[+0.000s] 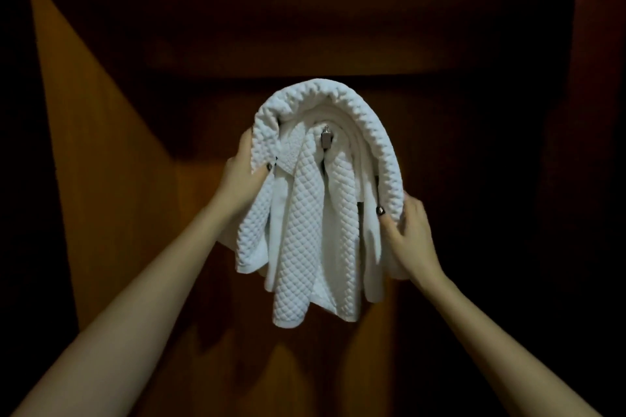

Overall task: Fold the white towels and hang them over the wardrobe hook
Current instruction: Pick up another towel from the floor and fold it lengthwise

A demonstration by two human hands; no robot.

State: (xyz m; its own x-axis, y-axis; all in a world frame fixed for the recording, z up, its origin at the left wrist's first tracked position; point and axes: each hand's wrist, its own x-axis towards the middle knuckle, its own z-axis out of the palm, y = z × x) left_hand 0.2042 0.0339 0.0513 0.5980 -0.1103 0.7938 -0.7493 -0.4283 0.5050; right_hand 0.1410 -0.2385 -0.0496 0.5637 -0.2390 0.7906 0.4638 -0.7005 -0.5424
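Observation:
White quilted towels hang in a bunch over a small metal wardrobe hook, whose tip shows between the folds. A folded white towel arches over the top of the bunch. My left hand grips this towel's left end, thumb in front. My right hand grips its right end lower down, with the thumb pressed on the cloth. Several layers hang down below the hook, and their ends reach well under my hands.
The hook sits on the dark brown back panel of a wooden wardrobe. A lit side panel stands at the left. The right side is in deep shadow.

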